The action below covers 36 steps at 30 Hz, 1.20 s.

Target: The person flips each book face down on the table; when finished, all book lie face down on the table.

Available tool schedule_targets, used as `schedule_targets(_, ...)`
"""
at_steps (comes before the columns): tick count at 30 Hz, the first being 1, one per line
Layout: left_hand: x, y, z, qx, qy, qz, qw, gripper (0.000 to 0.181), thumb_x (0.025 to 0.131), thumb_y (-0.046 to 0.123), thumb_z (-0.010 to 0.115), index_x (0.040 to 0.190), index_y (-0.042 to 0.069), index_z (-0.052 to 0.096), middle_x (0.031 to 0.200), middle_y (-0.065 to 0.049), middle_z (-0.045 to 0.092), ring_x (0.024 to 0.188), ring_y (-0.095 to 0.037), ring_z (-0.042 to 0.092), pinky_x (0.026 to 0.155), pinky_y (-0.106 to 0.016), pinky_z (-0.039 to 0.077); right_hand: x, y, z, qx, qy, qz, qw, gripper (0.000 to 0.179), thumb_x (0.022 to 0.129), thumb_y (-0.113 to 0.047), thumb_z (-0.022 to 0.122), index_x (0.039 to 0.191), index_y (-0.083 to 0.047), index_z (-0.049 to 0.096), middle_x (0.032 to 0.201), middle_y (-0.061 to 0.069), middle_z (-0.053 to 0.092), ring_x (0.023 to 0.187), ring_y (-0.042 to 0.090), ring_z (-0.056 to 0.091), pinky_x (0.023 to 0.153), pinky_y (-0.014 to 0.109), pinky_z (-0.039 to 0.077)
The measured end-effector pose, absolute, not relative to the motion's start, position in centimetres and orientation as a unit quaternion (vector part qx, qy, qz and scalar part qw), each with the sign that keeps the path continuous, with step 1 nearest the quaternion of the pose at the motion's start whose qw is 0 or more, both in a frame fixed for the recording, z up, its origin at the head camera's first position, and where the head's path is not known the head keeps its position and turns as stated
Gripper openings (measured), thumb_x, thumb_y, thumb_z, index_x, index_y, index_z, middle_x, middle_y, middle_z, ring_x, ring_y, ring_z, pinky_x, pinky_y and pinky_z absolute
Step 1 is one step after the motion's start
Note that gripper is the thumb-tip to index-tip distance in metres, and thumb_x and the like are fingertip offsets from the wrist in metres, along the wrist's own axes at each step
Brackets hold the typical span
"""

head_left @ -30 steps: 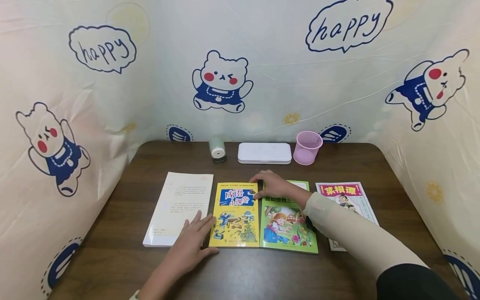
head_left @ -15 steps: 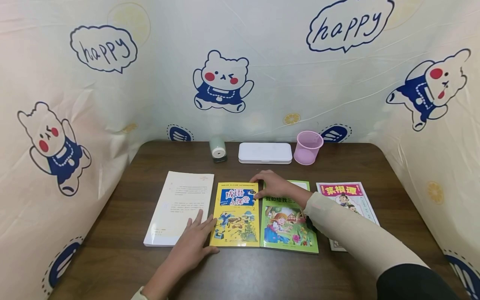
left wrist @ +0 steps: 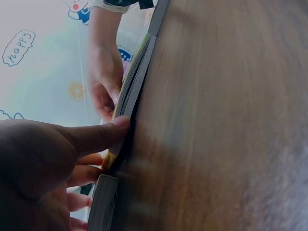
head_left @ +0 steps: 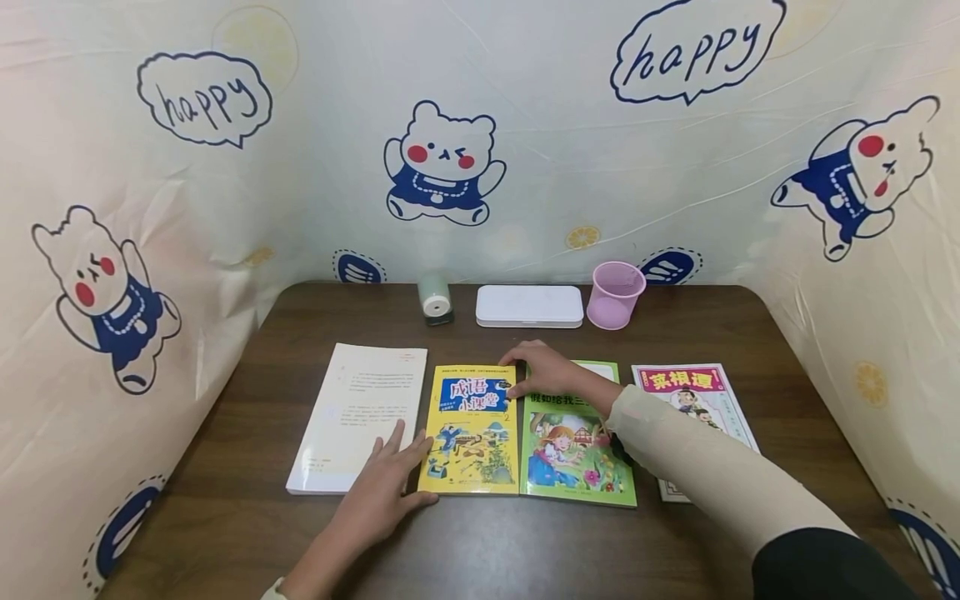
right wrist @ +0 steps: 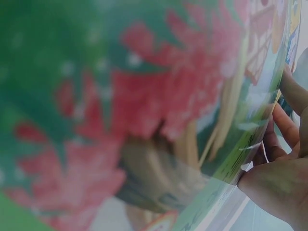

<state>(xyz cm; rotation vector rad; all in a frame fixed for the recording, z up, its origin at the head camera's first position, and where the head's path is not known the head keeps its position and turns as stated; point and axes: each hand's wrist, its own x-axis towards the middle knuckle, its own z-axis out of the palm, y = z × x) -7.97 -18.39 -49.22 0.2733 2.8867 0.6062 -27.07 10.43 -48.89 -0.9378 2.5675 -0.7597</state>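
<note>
Yellow book [head_left: 472, 432] lies middle of bench [head_left: 480, 550], close beside green book [head_left: 577, 454]. Left hand [head_left: 384, 483] spread, touching near-left corner; right hand [head_left: 551, 371] curled round far-right corner: opposite corners, likely to steady book squarely.

pink cup [head_left: 613, 310] beside white case [head_left: 529, 305]

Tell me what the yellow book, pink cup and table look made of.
Yellow book: paper, apparently with a smooth printed cover; its edge looks layered in the left wrist view.
Pink cup: probably plastic, smooth, given its even colour and lipped rim.
Table: wood or wood-look laminate, faintly glossy, judging by its grain and soft sheen.
</note>
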Motion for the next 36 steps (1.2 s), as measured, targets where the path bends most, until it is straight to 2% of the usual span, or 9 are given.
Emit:
schedule_targets(12, -7.9, -18.9, -49.1, 0.087, 0.961, 0.246, 0.095, 0.083, 0.082, 0.041, 0.087, 0.152, 0.013, 0.052, 0.162, -0.001, 0.041, 0.159, -0.031, 0.015, 0.127, -0.058, 0.012, -27.1, 10.4, -49.1, -0.327, 0.896, -0.261, 0.150, 0.056, 0.088, -0.033, 0.084, 0.136, -0.011, 0.065, 0.128, 0.006, 0.065, 0.135, 0.033, 0.048, 0.113, 0.051, 0.041)
schedule_targets(25, -7.5, -18.8, -47.9, 0.070, 0.931, 0.347, 0.090, 0.084, 0.085, 0.034, 0.085, 0.157, 0.019, 0.045, 0.165, 0.002, 0.033, 0.157, -0.028, 0.020, 0.125, -0.058, 0.018, -27.2, 10.3, -49.1, -0.316, 0.897, -0.265, 0.158, 0.056, 0.087, -0.033, 0.085, 0.136, -0.013, 0.066, 0.129, 0.005, 0.065, 0.138, 0.033, 0.045, 0.113, 0.051, 0.041)
schedule_targets(36, -7.6, -18.7, -48.1, 0.070, 0.894, 0.437, 0.072, 0.085, 0.085, 0.026, 0.086, 0.158, 0.020, 0.042, 0.165, 0.002, 0.032, 0.152, -0.018, 0.031, 0.120, -0.042, 0.031, -27.2, 10.3, -49.2, -0.309, 0.896, -0.272, 0.164, 0.055, 0.088, -0.032, 0.084, 0.136, -0.012, 0.065, 0.129, 0.005, 0.064, 0.138, 0.033, 0.046, 0.114, 0.052, 0.040)
